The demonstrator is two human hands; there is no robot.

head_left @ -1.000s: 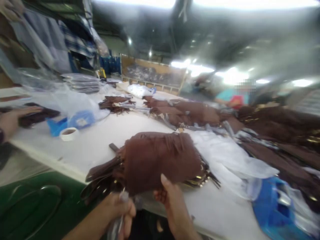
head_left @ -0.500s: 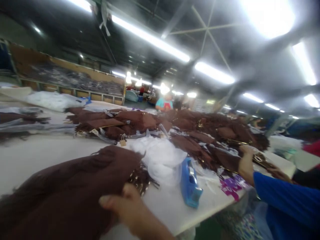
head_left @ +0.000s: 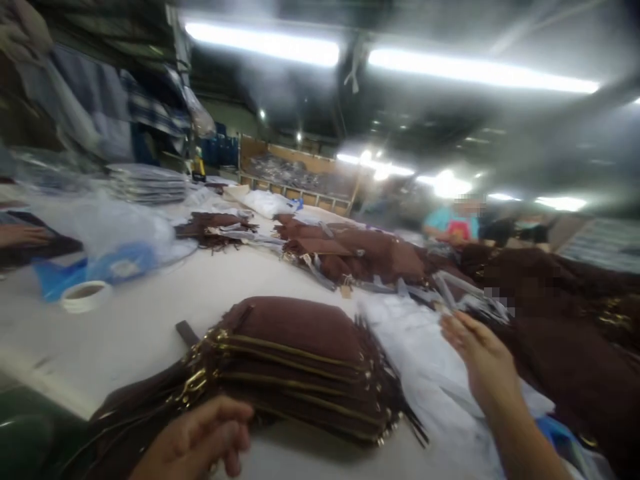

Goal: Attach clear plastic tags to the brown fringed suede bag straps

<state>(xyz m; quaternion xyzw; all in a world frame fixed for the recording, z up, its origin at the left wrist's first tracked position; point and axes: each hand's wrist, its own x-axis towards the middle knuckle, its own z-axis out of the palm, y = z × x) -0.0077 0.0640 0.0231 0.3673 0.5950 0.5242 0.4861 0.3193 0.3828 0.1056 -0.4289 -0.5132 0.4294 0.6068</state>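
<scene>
A stack of brown fringed bags with gold zippers (head_left: 295, 363) lies on the white table (head_left: 150, 320) right in front of me. My left hand (head_left: 200, 440) rests at the stack's near left edge, fingers curled against the straps, holding nothing that I can see. My right hand (head_left: 480, 360) hovers open above a heap of white plastic bags (head_left: 415, 333) to the right of the stack, close to it; whether it touches is unclear in the blur.
More brown bags (head_left: 360, 253) are piled across the middle and right of the table. A tape roll (head_left: 83, 295) and a blue dispenser (head_left: 60, 277) sit at the left, near another person's hand (head_left: 23, 235). A person in a teal top (head_left: 453, 220) works at the far side.
The camera swung right, then back left. My right hand has let go of the brown bag and moved right over the white plastic. The bags now lie flat as a stack.
</scene>
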